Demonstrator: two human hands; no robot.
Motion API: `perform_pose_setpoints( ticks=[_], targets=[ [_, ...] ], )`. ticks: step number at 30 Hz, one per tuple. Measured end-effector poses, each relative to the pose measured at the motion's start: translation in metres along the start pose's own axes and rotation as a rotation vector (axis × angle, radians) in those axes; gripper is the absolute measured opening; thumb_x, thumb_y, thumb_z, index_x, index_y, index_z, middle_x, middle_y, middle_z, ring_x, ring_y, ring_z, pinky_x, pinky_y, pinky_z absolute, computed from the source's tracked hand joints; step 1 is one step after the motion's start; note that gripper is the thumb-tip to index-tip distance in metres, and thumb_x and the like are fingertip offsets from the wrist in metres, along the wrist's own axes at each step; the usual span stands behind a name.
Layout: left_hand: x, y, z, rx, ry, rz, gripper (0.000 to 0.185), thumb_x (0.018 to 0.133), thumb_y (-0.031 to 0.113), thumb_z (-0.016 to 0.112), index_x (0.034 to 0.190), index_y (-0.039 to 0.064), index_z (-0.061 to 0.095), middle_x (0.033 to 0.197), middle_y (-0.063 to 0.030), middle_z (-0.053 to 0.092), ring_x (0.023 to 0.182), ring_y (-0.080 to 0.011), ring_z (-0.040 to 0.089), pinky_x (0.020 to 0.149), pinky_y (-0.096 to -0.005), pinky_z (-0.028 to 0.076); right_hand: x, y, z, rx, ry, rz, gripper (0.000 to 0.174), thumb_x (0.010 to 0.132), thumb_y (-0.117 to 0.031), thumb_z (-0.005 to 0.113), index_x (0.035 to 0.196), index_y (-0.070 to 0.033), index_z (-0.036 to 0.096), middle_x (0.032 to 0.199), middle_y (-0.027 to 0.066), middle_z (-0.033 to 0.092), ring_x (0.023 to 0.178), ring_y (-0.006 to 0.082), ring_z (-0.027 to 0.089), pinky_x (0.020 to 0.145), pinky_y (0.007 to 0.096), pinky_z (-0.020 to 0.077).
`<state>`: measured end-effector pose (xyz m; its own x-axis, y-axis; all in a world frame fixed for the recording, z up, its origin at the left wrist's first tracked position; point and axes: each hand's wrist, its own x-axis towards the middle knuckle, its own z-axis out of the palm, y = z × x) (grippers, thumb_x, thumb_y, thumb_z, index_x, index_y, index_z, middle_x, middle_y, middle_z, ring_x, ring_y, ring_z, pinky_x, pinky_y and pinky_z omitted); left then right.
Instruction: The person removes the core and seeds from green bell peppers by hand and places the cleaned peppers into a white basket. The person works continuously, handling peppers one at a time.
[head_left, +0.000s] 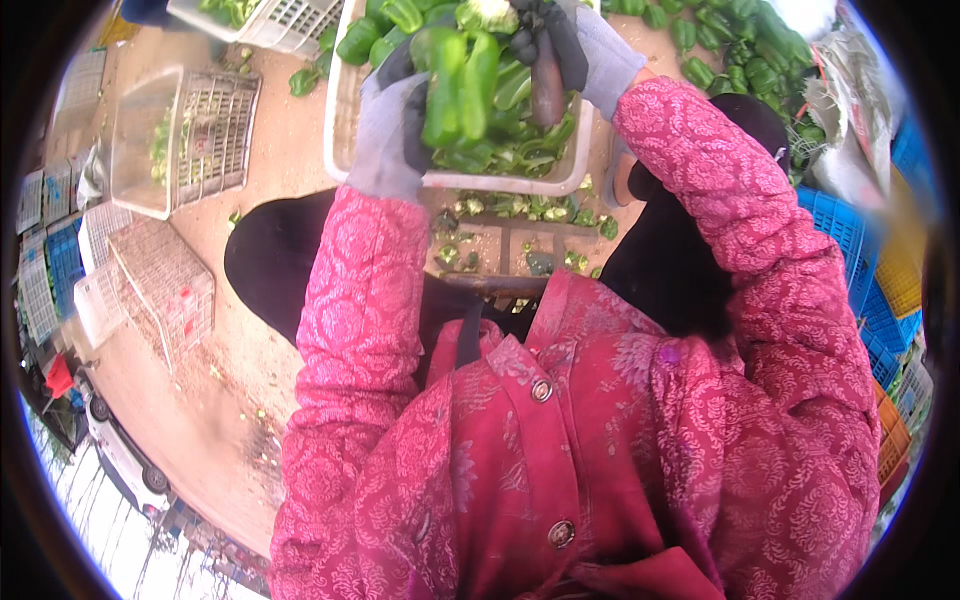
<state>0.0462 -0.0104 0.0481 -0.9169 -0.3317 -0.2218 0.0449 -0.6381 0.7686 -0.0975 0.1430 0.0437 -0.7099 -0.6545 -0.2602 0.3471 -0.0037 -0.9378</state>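
My left hand (401, 124), in a grey and black work glove, is shut on a green bell pepper (457, 90) above a white plastic crate (502, 184). My right hand (566, 52), gloved alike, grips a short tool with a brownish handle (547, 90); its working end cannot be made out. A pale pepper core with seeds (491, 13) shows between the hands at the top. Whole green peppers (360, 41) lie at the crate's far left, and cut green pepper pieces (525, 154) fill its near part.
Pepper cores (555, 210) litter the ground by the crate's near edge. A heap of green peppers (750, 60) lies at the upper right, beside a white woven sack (855, 142) and blue crates (844, 225). White crates (217, 135) stand to the left. My knees flank the crate's near side.
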Motion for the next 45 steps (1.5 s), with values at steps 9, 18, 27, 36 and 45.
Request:
perform_pose_setpoints(
  ticks=[9,18,27,36,45],
  targets=[
    [0.048,0.013,-0.02,0.641,0.451,0.155,0.051,0.081,-0.011,0.053,0.13,0.004,0.056,0.097,-0.0053,0.066,0.069,-0.0098,0.058,0.058,-0.0206,0.046,-0.121,-0.12,-0.141,-0.25,0.699,-0.179,0.02,0.091,-0.024,0.059,0.104,-0.008,0.06,0.07,0.0032,0.057,0.061,0.0185,0.057,0.054,0.0299,0.0462],
    [0.075,-0.002,-0.033,2.105,0.465,0.374,0.049,0.077,0.023,0.07,0.124,0.011,0.061,0.106,-0.0144,0.068,0.096,-0.0309,0.066,0.084,-0.0397,0.05,-0.418,-0.083,-0.252,-1.328,0.885,0.849,0.03,0.075,-0.019,0.074,0.099,-0.001,0.071,0.081,0.0128,0.07,0.074,0.0199,0.066,0.072,0.0341,0.0516],
    [0.098,-0.007,-0.057,1.154,0.519,-0.064,0.05,0.077,-0.003,0.056,0.126,0.001,0.059,0.114,-0.0133,0.066,0.093,-0.024,0.066,0.083,-0.0331,0.052,-0.178,0.064,-0.459,-1.011,1.103,0.221,0.049,0.073,-0.036,0.075,0.112,-0.007,0.068,0.098,0.0125,0.072,0.091,0.0248,0.069,0.083,0.0364,0.0507],
    [0.087,-0.005,-0.014,1.688,0.567,-0.135,0.061,0.075,-0.009,0.051,0.133,0.007,0.055,0.117,-0.0186,0.061,0.087,-0.018,0.062,0.075,-0.0275,0.05,-0.002,0.084,-0.57,-1.282,1.251,0.262,0.078,0.073,-0.037,0.08,0.136,-0.005,0.048,0.116,0.0131,0.067,0.098,0.0263,0.067,0.084,0.0361,0.0532],
    [0.076,0.014,0.045,1.484,0.511,0.123,0.065,0.079,-0.004,0.056,0.142,0.0,0.043,0.132,-0.0178,0.055,0.117,-0.0273,0.056,0.089,-0.0321,0.049,-0.012,0.113,-0.547,-0.555,0.956,0.114,0.069,0.077,-0.034,0.077,0.132,-0.004,0.05,0.104,0.0114,0.068,0.075,0.0217,0.067,0.061,0.0324,0.0558]
  ],
)
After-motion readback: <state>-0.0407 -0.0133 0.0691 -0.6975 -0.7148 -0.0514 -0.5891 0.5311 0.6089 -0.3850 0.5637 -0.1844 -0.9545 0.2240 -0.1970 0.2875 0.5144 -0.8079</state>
